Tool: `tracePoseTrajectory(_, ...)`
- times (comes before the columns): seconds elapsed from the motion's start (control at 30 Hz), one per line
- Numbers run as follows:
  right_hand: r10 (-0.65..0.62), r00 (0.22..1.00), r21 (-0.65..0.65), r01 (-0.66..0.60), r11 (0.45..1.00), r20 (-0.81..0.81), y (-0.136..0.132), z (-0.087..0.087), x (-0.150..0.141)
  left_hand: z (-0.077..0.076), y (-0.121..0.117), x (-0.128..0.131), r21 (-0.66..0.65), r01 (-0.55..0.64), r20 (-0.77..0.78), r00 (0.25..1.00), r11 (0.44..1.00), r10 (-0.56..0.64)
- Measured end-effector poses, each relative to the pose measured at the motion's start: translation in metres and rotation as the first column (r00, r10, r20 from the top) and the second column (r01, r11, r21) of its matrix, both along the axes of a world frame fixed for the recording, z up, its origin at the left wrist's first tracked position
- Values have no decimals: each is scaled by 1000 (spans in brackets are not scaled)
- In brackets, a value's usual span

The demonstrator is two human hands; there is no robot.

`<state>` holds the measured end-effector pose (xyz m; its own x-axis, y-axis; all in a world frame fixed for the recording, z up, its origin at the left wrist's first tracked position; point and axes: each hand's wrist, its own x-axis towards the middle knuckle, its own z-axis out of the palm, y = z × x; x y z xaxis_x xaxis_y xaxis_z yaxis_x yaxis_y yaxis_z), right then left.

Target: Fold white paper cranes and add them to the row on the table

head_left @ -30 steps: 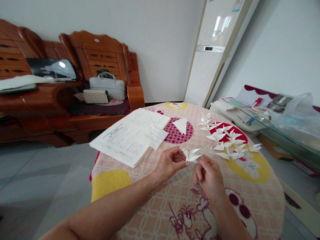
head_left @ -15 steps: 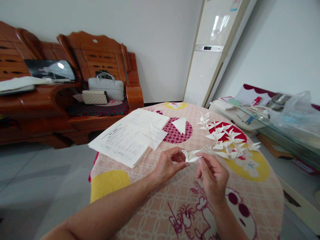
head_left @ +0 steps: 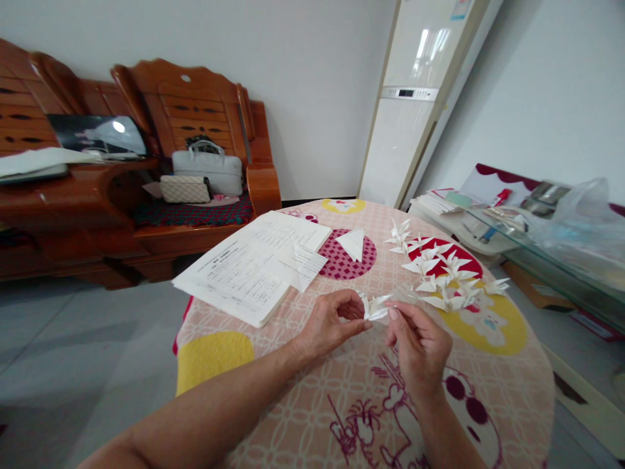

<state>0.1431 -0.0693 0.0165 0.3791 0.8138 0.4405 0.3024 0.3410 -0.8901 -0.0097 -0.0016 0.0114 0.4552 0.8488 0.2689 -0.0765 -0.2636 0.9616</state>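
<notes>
Between my two hands, above the table, is a white folded paper crane. My left hand pinches its left end between thumb and fingers. At the crane's right end, the thumb and forefinger of my right hand are closed on a tip. Several finished paper cranes stand grouped on the right side of the table. Beyond my left hand lies a stack of printed sheets, with a smaller square of paper on its right edge. A folded paper triangle rests farther back.
A patterned cloth covers the round table. To the right stands a glass-topped shelf with a plastic bag and other items. Behind are a wooden sofa holding a grey handbag, and a tall white air conditioner.
Both hands and the crane have shifted slightly to the right. The grip of each hand looks the same, and the things on the table stay where they were.
</notes>
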Motion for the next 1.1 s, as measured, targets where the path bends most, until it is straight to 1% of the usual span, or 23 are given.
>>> tracePoseTrajectory(0.1, -25, 999, 9, 24, 1000, 30, 0, -1, 1, 2, 0, 0, 3, 11, -18, 1000, 1000, -11)
tracePoseTrajectory(0.23, -72, 997, 52, 70, 996, 41, 1, -4, 3, 3, -1, 0, -13, 24, -28, 999, 1000, -25)
tracePoseTrajectory(0.3, -126, 987, 82, 118, 990, 105, 1, -6, 4, 3, -2, 1, -30, 31, -21, 999, 999, -31)
tracePoseTrajectory(0.4, -220, 932, 179, 173, 969, 287, 1, -7, 7, 0, -3, 1, -42, 30, -19, 999, 999, -31)
tracePoseTrajectory(0.5, -301, 847, 317, 167, 934, 438, 1, -6, 9, -2, -3, 1, -42, 22, -33, 999, 999, -23)
tracePoseTrajectory(0.57, -317, 812, 369, 137, 919, 490, 2, -4, 10, -2, -3, 1, -53, 25, -26, 999, 998, -26)
tracePoseTrajectory(0.67, -297, 802, 388, 89, 917, 518, 3, -2, 10, -2, -2, 2, -109, 42, 5, 999, 993, -41)
tracePoseTrajectory(0.83, -238, 846, 366, 55, 929, 477, 1, 1, 8, -4, -2, 2, -188, 83, 60, 996, 979, -73)
tracePoseTrajectory(0.93, -204, 891, 279, 92, 956, 405, -2, 4, 6, -6, -2, 3, -195, 98, 69, 994, 976, -86)
tracePoseTrajectory(1.03, -158, 960, 139, 128, 982, 233, -3, 5, 5, -7, -2, 2, -190, 97, 55, 995, 977, -88)
tracePoseTrajectory(1.1, -108, 992, 56, 104, 993, 68, -1, 5, 5, -8, -2, 2, -184, 100, 50, 994, 978, -93)
